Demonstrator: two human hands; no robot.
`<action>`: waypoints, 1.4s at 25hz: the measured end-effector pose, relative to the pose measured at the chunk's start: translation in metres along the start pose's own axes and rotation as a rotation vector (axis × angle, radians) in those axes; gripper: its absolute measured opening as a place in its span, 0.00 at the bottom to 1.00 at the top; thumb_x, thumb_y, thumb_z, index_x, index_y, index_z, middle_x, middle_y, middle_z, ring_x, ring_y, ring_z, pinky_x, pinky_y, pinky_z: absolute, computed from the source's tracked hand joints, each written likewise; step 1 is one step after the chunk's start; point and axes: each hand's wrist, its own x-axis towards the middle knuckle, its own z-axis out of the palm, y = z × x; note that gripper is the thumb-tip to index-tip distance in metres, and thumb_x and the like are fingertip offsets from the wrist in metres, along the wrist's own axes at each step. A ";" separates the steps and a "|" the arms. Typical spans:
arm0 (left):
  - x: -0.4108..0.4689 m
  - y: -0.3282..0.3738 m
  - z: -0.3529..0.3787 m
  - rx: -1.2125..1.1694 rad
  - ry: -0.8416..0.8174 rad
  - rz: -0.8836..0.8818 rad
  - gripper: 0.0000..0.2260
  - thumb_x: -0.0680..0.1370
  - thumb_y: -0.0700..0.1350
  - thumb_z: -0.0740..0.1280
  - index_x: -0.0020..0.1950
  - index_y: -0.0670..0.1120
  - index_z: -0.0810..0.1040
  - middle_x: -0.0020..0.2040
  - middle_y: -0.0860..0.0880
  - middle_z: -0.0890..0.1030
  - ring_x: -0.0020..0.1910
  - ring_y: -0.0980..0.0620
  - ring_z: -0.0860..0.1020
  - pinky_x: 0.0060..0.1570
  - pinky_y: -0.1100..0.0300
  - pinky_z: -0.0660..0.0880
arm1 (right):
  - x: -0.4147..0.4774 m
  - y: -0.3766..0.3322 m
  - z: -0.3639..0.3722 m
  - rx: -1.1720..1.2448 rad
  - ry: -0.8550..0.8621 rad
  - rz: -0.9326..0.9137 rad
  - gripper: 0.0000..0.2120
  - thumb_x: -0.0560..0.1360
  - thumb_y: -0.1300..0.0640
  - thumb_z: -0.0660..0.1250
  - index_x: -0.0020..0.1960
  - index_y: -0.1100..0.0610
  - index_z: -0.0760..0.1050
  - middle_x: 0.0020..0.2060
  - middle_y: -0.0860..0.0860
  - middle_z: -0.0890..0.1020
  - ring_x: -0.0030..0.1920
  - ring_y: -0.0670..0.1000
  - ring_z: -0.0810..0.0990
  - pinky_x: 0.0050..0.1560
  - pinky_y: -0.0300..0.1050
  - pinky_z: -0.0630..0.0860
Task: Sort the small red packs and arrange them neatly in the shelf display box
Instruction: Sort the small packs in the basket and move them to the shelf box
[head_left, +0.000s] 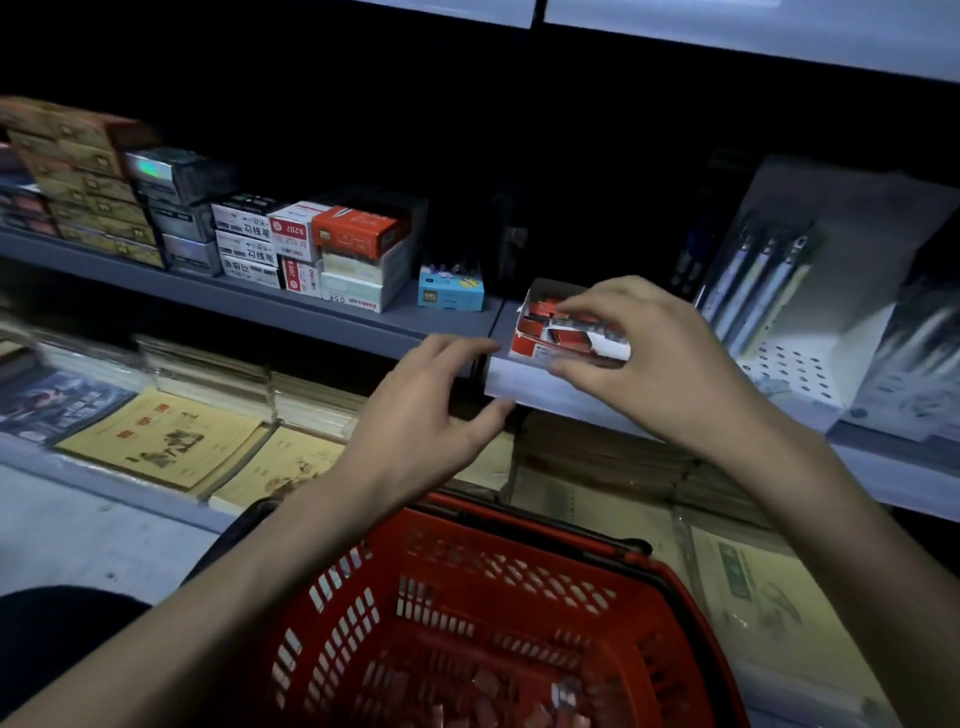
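Box (523, 340): at the front edge of the shelf (363, 318), tilted, flap open, red packs (544, 310) jumbled inside, not in rows. Right hand (660, 364): grips the box, thumb under its front, fingers curled over the top and touching the packs. Left hand (426, 410): spread, holding nothing, just left of the box. Basket (519, 526): below the hands, spare packs (483, 686) loose on its floor, blurred. Step, as judged: tidying the box contents, early. Next move calls for steadying the box and turning each pack to face one way.
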 end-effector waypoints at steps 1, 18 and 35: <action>-0.008 -0.006 0.000 0.044 -0.009 0.016 0.26 0.77 0.62 0.66 0.74 0.55 0.73 0.69 0.54 0.75 0.68 0.52 0.74 0.65 0.48 0.75 | -0.014 -0.008 -0.002 -0.002 -0.029 -0.017 0.27 0.76 0.41 0.72 0.72 0.45 0.72 0.67 0.44 0.73 0.64 0.47 0.74 0.63 0.45 0.72; -0.146 -0.130 0.096 0.642 -0.726 0.199 0.29 0.77 0.59 0.69 0.73 0.45 0.72 0.65 0.39 0.75 0.60 0.35 0.76 0.60 0.43 0.73 | -0.210 0.063 0.275 -0.178 -1.089 0.108 0.36 0.69 0.49 0.79 0.74 0.52 0.71 0.67 0.58 0.76 0.66 0.60 0.76 0.64 0.48 0.76; -0.156 -0.184 0.098 0.811 -1.067 0.075 0.23 0.81 0.60 0.61 0.69 0.48 0.78 0.68 0.42 0.72 0.64 0.40 0.75 0.66 0.46 0.69 | -0.259 0.040 0.408 -0.368 -1.238 -0.559 0.31 0.81 0.70 0.57 0.81 0.56 0.57 0.79 0.62 0.55 0.69 0.67 0.72 0.65 0.59 0.73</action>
